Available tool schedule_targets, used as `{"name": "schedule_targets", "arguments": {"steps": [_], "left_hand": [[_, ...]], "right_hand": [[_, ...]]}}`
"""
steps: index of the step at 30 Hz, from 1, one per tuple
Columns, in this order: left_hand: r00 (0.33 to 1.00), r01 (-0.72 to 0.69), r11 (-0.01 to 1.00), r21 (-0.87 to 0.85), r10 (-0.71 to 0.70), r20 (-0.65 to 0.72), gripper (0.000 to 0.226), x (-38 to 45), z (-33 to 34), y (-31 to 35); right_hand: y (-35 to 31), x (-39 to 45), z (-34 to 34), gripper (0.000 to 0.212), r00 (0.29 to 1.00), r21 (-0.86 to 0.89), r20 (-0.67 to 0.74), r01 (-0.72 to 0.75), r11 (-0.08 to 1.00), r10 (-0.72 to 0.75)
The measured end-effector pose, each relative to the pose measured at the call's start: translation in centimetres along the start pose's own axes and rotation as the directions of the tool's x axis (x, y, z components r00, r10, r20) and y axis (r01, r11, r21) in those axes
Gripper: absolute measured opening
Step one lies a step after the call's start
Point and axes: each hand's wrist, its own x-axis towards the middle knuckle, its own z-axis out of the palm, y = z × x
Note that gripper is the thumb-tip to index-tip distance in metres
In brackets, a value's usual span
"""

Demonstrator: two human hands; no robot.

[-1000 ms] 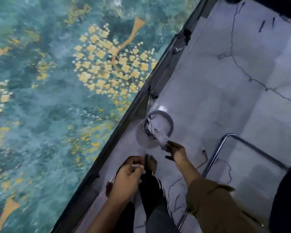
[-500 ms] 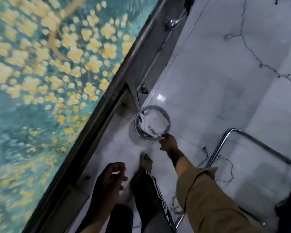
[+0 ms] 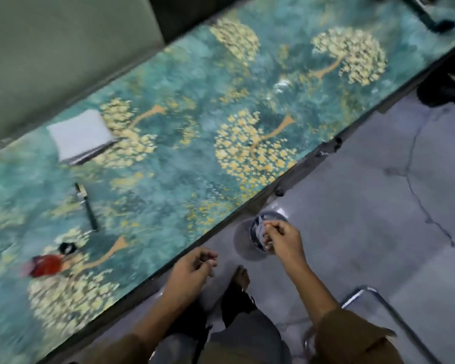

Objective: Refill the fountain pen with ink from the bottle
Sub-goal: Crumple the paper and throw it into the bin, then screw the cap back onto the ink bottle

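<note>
Hands off the worktop (image 3: 168,158)
Right hand (image 3: 284,240) over the floor bin (image 3: 255,227), grip unclear; left hand (image 3: 192,271) loosely curled, empty.

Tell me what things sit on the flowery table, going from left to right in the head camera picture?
Blurry red-and-black object → folded white cloth, with the dark slim pen lying at about the same place across, nearer the camera.
</note>
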Motion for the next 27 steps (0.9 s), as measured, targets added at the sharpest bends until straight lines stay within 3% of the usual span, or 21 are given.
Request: {"name": "schedule_targets", "arguments": {"steps": [3,9,18,20,24,27], "left_hand": [[0.997,0.007,0.997,-0.079,-0.013,-0.076,0.018,-2.1,-3.0,-1.5],[0.926,-0.019,0.962,-0.273,-0.086,-0.368,0.016,-6.7,-11.0,-5.9],[0.832,-0.079,0.883,-0.462,-0.197,-0.518,0.015,-9.5,-19.4,-13.9],[0.814,-0.093,0.885,-0.456,-0.196,-0.547,0.012,-10.0,-21.4,-15.6],[0.807,-0.084,0.917,-0.391,-0.167,-0.566,0.006,-9.8,-24.9,-17.8],[0.812,-0.064,0.951,-0.301,-0.125,-0.569,0.010,-9.2,-26.6,-18.6]], "right_hand": [[-3.5,-2.4,2.8,0.017,0.987,-0.063,0.122,0.111,0.992,-0.103],[-8.0,-7.2,12.9,0.013,0.857,-0.168,0.438,0.373,0.912,-0.270],[-9.6,-13.4,26.5,0.008,0.666,-0.319,0.715,0.583,0.747,-0.215],[-9.4,-14.7,30.1,0.007,0.627,-0.367,0.749,0.663,0.653,-0.214],[-8.8,-15.3,35.8,0.043,0.573,-0.472,0.782,0.801,0.367,-0.246],[-8.4,-15.1,38.3,0.058,0.572,-0.557,0.780,0.819,0.136,-0.255]]}}
